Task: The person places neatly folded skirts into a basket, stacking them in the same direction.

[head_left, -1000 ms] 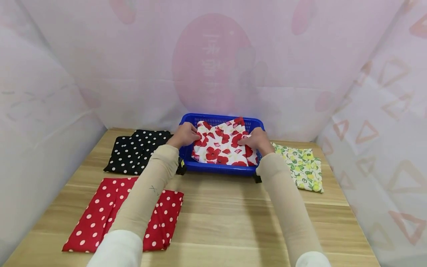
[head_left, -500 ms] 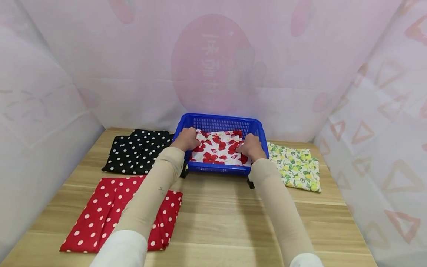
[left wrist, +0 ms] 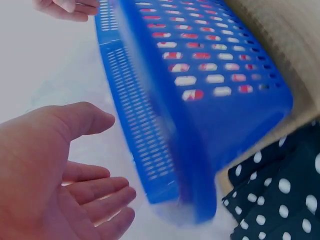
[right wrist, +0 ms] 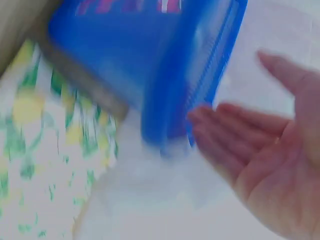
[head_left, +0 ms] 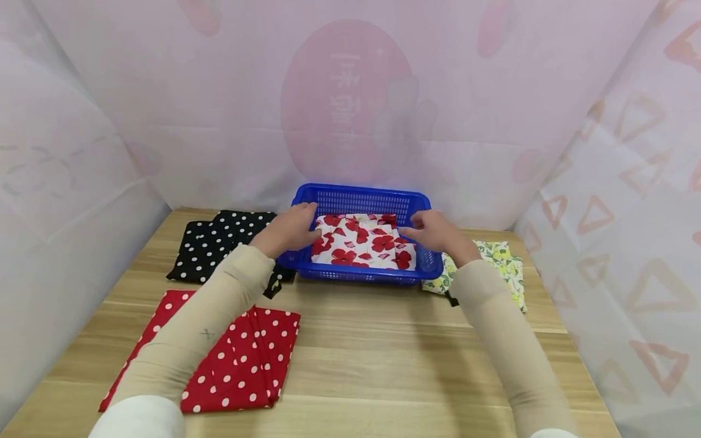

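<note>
A folded white cloth with red flowers (head_left: pixel 358 243) lies flat inside the blue plastic basket (head_left: pixel 356 275) at the back of the table. My left hand (head_left: pixel 290 230) hovers over the basket's left rim, holding nothing, its fingers apart; the left wrist view shows the same hand (left wrist: pixel 65 170) beside the basket wall. Above the right rim is my right hand (head_left: pixel 435 232), thumb and fingers spread and free of the cloth. The right wrist view, blurred, has the right hand (right wrist: pixel 265 130) with an unfilled palm close to the rim.
Folded black polka-dot cloth (head_left: pixel 213 243) lies left of the basket, red polka-dot cloth (head_left: pixel 241 359) nearer at front left. A lemon-print cloth (head_left: pixel 501 261) is at the right, partly behind my right arm. Printed fabric walls (head_left: pixel 219 152) enclose the wooden table (head_left: pixel 361 365).
The flowered cloth has settled lower into the basket. Both hands have let go of it and moved outward, the left hand leftward and the right hand rightward.
</note>
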`<state>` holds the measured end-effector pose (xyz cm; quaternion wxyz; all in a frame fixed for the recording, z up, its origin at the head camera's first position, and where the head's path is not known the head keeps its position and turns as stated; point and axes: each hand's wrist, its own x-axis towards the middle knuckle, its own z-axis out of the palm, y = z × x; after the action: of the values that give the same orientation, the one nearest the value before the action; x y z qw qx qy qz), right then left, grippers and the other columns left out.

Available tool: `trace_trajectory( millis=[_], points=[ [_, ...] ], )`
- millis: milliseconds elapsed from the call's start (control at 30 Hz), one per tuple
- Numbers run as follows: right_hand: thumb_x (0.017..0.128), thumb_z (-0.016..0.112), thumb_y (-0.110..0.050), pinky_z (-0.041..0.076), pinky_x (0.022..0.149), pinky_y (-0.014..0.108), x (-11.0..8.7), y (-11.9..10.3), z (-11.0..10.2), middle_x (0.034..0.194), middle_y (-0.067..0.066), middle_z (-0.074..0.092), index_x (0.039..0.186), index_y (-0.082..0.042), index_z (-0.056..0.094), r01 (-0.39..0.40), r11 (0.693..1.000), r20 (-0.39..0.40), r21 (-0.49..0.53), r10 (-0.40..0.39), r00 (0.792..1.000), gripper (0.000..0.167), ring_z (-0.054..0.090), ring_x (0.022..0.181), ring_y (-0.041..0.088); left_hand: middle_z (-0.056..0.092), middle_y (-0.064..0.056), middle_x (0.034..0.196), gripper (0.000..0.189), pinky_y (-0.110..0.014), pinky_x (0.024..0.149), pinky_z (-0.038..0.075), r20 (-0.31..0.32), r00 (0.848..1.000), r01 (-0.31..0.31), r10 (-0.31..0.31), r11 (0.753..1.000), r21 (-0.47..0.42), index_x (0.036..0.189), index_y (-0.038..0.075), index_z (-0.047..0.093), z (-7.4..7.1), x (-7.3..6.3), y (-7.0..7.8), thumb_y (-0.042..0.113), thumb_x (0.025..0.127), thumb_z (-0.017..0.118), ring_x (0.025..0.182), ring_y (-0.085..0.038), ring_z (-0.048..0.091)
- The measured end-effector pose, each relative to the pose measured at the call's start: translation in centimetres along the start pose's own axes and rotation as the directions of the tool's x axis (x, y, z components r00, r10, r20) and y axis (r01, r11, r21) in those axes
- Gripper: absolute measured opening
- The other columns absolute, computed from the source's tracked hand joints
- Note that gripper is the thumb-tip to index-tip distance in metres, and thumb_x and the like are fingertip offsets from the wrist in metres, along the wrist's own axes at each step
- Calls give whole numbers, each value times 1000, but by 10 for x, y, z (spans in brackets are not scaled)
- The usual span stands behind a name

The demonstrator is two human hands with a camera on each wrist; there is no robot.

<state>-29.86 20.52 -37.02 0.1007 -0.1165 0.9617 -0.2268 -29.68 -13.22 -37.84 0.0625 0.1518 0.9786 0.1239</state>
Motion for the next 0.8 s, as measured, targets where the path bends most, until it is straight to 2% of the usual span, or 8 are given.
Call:
trace_trajectory(
  millis=[100, 233, 367, 433, 600, 800],
  points=[
    [108, 55, -48, 44, 121, 59, -16, 8, -11, 157, 29, 51, 156, 7, 42, 47, 998, 20, -29, -47, 999, 74, 50, 146, 45, 32, -28, 169, 79, -57, 130, 28, -19, 1000, -22, 22, 999, 23, 163, -8, 24, -7, -12, -5, 35, 107, 60, 159, -44, 32],
    [109, 49, -55, 33, 125, 64, -41, 24, -21, 166, 27, 39, 163, 3, 33, 28, 998, 5, -59, -28, 1000, 81, 36, 155, 47, 34, -28, 168, 82, -59, 129, 31, -71, 997, -34, 32, 999, -15, 165, -5, 21, -9, -29, -17, 36, 106, 61, 156, -45, 36],
    [108, 44, -63, 23, 129, 67, -62, 45, -24, 171, 27, 29, 166, 1, 25, 9, 996, -6, -88, -9, 1000, 88, 25, 159, 49, 33, -27, 168, 93, -62, 128, 31, -125, 991, -55, 51, 998, -24, 166, -3, 18, 1, -43, -32, 45, 101, 64, 155, -46, 36],
    [108, 42, -63, 21, 129, 67, -70, 57, -22, 171, 28, 26, 166, 2, 23, 13, 995, -12, -102, -14, 1000, 89, 23, 159, 50, 27, -28, 170, 101, -62, 130, 26, -130, 990, -64, 62, 998, -10, 167, -4, 13, 10, -47, -38, 52, 99, 63, 157, -47, 30],
    [110, 39, -60, 18, 128, 69, -80, 92, -12, 172, 32, 18, 167, 3, 13, 15, 997, -17, -79, -16, 1000, 89, 19, 159, 54, 10, -29, 175, 113, -60, 134, 13, -118, 992, -38, 37, 999, -9, 166, -8, 4, 30, -46, -41, 64, 97, 57, 164, -47, 12],
    [110, 41, -60, 10, 127, 74, -81, 131, 16, 173, 36, 3, 167, 5, 3, -49, 997, 26, -60, 51, 998, 94, 5, 160, 57, 5, -27, 177, 113, -59, 135, 9, -99, 995, -13, 10, 999, -37, 166, -7, 4, 41, -36, -34, 65, 96, 56, 165, -45, 7]
  ],
)
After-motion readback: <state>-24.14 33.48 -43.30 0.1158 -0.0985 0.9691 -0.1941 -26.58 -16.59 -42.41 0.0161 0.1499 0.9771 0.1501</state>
